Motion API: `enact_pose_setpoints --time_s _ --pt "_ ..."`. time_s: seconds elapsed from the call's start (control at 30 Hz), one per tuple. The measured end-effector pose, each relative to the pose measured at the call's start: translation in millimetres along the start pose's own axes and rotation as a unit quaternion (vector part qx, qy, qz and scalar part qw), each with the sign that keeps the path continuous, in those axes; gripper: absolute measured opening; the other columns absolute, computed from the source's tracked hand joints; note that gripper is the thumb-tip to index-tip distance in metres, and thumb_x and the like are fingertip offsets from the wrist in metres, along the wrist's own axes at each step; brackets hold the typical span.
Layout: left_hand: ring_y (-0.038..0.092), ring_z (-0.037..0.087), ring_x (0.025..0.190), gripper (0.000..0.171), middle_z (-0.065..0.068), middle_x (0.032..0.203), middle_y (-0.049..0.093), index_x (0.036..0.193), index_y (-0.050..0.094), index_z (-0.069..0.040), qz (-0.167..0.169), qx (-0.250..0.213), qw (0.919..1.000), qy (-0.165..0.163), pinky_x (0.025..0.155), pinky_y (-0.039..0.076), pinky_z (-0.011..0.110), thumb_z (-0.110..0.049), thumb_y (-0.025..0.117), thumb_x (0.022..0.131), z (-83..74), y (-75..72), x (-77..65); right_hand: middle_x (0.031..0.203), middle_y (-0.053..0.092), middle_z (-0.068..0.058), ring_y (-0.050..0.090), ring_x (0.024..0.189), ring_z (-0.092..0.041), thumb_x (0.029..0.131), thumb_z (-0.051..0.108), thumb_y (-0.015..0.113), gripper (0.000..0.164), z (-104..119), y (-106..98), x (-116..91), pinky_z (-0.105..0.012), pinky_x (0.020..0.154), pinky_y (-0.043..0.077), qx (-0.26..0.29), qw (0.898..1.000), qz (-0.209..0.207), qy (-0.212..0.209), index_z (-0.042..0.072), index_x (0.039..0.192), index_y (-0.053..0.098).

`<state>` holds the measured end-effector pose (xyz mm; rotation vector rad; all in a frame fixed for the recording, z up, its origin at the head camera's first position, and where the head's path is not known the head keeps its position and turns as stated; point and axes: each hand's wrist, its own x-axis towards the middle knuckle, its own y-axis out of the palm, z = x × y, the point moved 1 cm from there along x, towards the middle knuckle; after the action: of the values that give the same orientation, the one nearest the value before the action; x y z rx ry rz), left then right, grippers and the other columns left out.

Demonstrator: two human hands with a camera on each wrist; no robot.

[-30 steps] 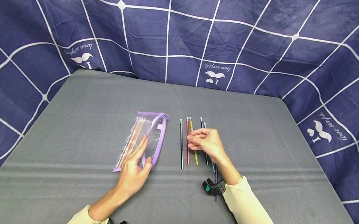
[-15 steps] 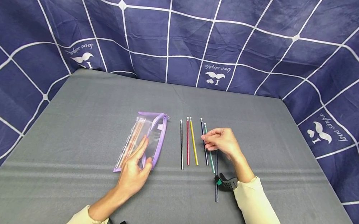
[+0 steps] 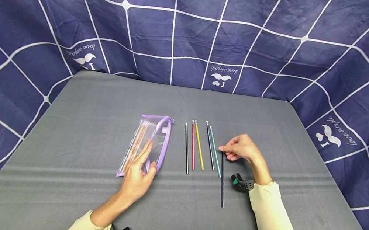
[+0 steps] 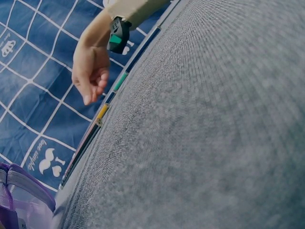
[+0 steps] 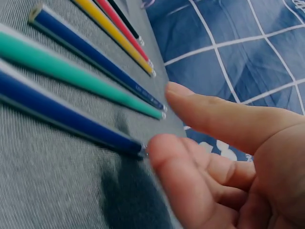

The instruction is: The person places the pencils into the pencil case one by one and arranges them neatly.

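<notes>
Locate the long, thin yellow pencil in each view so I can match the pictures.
Head: long, thin yellow pencil just right of centre, slightly below mid-height.
Left wrist: only a short stretch visible, left of centre, near mid-height.
Right wrist: upper left, slanting down rightward, cut off by the top edge.
Shared landmark: long, thin green pencil, visible in all three.

Upside-down “love simple” txt (image 3: 223,69), “I” (image 3: 223,84), heart (image 3: 215,83) & moustache (image 3: 220,76) signs, sev. spots on blue bkgd cloth (image 3: 192,38).

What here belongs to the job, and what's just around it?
Likely the job: pouch, pencils inside, black pencil, red pencil, yellow pencil, green pencil, blue pencil, second blue pencil, left hand, right hand.

Just around it: table, backdrop, wristbands.
</notes>
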<state>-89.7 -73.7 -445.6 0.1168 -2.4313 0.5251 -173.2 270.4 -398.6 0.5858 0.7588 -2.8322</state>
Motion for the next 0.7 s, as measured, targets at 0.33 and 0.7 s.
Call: enact_pose_setpoints --time_s 0.33,0.7 --pt "0.047 0.039 0.130 0.061 0.025 0.144 0.048 0.136 0.050 0.013 0.003 0.006 1.0000 -0.006 0.115 0.028 0.029 0.011 0.063 0.076 -0.9 -0.2 0.4 0.056 0.064 -0.005 0.063 0.047 -0.010 0.083 0.015 0.079 0.024 -5.3 0.8 -3.1 -0.024 0.048 0.056 -0.051 0.994 0.076 0.056 -0.004 0.077 0.066" --pt "0.046 0.039 0.131 0.061 0.025 0.144 0.047 0.137 0.050 0.012 0.004 -0.001 1.0000 -0.003 0.115 0.027 0.031 0.011 0.063 0.077 -0.6 -0.6 0.0 0.058 0.064 -0.006 0.064 0.050 -0.010 0.085 -0.002 0.071 0.012 -5.5 4.4 -1.4 -0.024 0.051 0.057 -0.002 0.997 0.058 0.041 -0.011 0.086 0.063"
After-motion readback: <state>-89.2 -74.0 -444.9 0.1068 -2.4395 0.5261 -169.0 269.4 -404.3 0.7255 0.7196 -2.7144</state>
